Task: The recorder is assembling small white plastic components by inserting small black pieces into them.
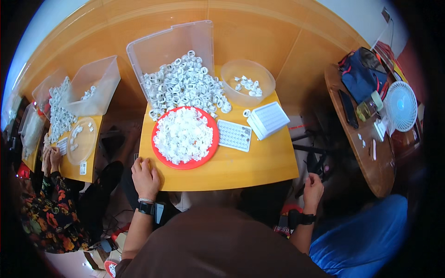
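Observation:
My left hand [145, 178] lies flat at the front left edge of the yellow table [227, 176], its fingers stretched out and nothing in it. Nearest to it is a round red tray [214, 154] heaped with small white plastic pieces [183, 134]. My right hand [313, 189] is off the table's right side, its fingers curled in; whether they hold anything is hidden. Right of the red tray lies a flat white tray [227, 139] with rows of slots and a few small pieces at one end. A stack of similar white trays [270, 119] sits beyond it.
A clear tipped bin [171, 44] spills white ring-shaped parts [185, 83] behind the red tray. Beside it stands a clear round tub [226, 76]. At left, another person's hands [52, 158] rest at a second table. A brown side table [357, 148] holds a fan [400, 106].

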The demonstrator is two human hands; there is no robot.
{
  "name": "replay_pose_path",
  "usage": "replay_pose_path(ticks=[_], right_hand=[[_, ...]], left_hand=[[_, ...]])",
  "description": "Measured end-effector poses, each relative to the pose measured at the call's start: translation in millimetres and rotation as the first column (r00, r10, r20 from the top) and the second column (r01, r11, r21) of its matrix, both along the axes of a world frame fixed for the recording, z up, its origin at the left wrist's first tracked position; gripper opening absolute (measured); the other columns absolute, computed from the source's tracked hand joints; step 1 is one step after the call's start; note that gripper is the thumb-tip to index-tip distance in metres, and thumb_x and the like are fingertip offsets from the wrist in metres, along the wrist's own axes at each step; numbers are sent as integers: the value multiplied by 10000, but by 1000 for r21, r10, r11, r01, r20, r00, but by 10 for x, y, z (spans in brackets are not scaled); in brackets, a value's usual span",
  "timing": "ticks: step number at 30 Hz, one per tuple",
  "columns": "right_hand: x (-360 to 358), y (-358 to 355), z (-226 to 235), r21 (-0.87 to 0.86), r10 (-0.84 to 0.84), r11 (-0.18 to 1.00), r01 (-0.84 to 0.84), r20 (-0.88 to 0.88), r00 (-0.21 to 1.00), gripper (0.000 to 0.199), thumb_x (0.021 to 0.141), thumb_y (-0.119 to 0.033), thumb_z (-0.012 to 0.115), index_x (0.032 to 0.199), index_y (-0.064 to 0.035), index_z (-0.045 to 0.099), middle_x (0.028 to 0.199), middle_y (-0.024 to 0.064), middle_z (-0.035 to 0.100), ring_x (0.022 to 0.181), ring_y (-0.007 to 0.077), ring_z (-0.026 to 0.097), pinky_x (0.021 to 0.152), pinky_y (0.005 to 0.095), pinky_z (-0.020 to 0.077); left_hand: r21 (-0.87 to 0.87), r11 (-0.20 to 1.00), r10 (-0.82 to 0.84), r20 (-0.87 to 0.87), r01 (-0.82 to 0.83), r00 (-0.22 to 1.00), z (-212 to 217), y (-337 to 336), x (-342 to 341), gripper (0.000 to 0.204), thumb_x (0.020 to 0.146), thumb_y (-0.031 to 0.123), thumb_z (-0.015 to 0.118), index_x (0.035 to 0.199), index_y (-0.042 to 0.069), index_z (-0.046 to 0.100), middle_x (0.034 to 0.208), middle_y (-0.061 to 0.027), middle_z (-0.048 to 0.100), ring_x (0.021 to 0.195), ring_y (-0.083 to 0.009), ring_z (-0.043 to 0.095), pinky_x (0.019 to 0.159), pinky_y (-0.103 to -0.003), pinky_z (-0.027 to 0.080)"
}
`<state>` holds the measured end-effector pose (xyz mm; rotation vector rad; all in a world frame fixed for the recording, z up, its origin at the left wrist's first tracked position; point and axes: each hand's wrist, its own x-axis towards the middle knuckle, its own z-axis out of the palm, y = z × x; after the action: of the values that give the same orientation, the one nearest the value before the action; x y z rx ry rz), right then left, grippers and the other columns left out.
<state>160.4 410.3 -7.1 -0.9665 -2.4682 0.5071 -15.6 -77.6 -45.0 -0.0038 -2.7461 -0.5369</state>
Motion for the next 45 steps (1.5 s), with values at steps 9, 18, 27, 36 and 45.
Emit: replay_pose_path(ticks=[9,18,27,36,45], right_hand=[[-249,179,250,259,130,962,-83,-170,977,152,819,14,617,968,34,638,898,163,654,797,251,644,722,319,498],[-40,-53,1948,375,106,912,168,-611,784,195,964,-75,528,1081,47,625,1004,102,643,925,176,594,850,290,465],[197,-618,2545,581,286,733,354,-735,614,184,904,-71,636,983,96,639,862,163,684,748,205,656,706,265,551],[302,-624,2456,697,271,592,405,-645,715,152,879,-21,654,983,90,657,861,146,683,720,193,643,671,271,525],[494,-715,2453,693,193,590,415,-620,760,133,868,-8,664,960,89,661,847,136,669,712,200,630,660,279,516]], left_hand=[[47,999,10,33,-12,999,47,-13,-11,376,772,122,585,1129,3,566,1256,-196,497,1165,-368,458,962,-447,391],[259,962,175,-345,-86,922,276,-487,-329,366,781,14,578,1144,-6,540,1140,-175,552,1117,-356,492,994,-426,377],[213,856,513,-468,-471,720,564,-1669,492,350,866,4,525,1215,-29,533,1199,-172,556,1139,-317,509,1006,-391,372],[84,849,496,-469,-522,731,457,-1661,664,366,873,-11,508,1239,-9,522,1230,-176,538,1166,-327,495,1013,-403,372],[126,853,498,-491,-507,715,402,-1652,863,385,856,-12,505,1241,-5,520,1226,-185,529,1163,-341,494,1012,-413,369]])
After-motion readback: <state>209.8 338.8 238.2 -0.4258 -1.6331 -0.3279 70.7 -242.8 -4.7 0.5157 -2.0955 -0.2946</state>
